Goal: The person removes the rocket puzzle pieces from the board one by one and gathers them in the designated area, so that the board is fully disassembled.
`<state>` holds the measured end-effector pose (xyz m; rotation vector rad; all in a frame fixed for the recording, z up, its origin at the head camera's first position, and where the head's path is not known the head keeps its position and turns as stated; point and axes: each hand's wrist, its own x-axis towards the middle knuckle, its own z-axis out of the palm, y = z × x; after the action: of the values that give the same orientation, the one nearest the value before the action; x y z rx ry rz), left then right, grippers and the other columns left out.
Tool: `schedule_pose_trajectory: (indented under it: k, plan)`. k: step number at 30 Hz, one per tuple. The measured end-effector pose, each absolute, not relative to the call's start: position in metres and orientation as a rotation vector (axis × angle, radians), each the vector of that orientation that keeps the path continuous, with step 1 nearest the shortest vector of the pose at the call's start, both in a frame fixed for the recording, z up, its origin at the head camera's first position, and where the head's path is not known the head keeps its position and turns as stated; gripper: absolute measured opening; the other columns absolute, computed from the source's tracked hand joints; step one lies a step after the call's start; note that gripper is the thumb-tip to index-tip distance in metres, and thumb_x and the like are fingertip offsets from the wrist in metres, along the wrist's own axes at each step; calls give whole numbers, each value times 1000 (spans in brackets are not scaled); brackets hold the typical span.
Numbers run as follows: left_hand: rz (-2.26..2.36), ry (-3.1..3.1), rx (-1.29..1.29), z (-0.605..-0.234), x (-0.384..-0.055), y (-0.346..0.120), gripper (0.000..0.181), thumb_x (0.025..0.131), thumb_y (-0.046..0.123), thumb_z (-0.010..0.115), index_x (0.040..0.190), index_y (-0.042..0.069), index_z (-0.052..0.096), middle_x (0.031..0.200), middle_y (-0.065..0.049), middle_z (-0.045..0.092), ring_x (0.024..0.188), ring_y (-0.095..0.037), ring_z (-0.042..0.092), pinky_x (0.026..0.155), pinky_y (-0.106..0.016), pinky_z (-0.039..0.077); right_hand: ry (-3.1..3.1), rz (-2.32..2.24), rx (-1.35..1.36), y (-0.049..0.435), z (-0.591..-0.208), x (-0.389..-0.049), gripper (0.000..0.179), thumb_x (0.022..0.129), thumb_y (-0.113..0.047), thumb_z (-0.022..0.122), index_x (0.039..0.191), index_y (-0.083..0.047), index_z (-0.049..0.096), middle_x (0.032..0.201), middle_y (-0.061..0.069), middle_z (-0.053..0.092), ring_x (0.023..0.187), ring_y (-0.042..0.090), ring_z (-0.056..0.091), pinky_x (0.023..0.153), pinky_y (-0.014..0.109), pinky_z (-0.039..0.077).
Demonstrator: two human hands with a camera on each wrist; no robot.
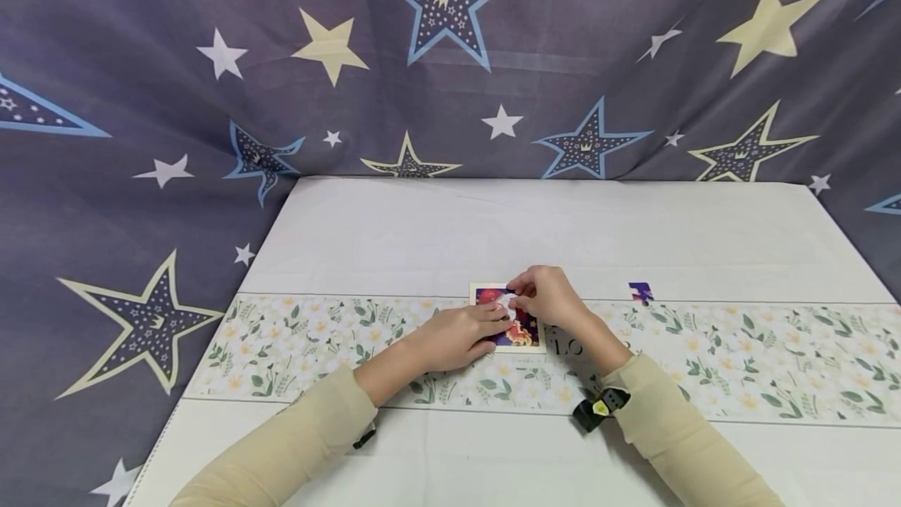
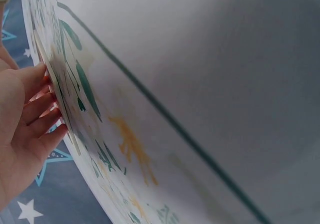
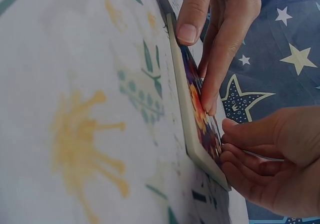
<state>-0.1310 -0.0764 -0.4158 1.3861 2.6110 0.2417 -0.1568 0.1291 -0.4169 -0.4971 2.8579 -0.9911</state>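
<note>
A small picture puzzle (image 1: 522,336) in a cream frame lies on the table, showing red, purple, white and orange. Across its left and middle part my left hand (image 1: 457,337) rests with fairly straight fingers; in the right wrist view its thumb (image 3: 188,33) is at the frame's near edge. Over the upper right of the puzzle, my right hand (image 1: 552,297) has thumb and fingers bent together, pinching at a puzzle piece largely hidden beneath them. The left wrist view catches one hand (image 2: 30,108) along the frame's edge (image 2: 62,101).
A loose purple puzzle piece (image 1: 640,292) lies to the right of the frame. The white table (image 1: 394,241) carries a flowered strip (image 1: 767,358) with dark lettering beside the puzzle. A dark star-patterned curtain (image 1: 267,92) hangs behind and to the left.
</note>
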Motion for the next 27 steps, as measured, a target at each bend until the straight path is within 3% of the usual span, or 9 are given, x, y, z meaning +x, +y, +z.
schedule_pose_trajectory:
  k: [14, 27]
  plan:
    - [254, 2610, 1395, -418, -131, -77, 43, 100, 28, 51, 141, 14, 51, 147, -7, 48, 141, -21, 42, 111, -36, 43, 2820, -1009, -427, 126, -415, -158, 16, 84, -9, 73, 97, 0, 73, 82, 9, 69, 69, 12, 60, 60, 22, 50]
    - [250, 2619, 1408, -419, -131, -78, 43, 100, 29, 51, 141, 15, 51, 148, -6, 47, 141, -21, 42, 111, -37, 43, 2788, -1117, -409, 125, -413, -158, 10, 84, -6, 73, 92, -2, 69, 84, 11, 70, 73, 16, 65, 62, 25, 55]
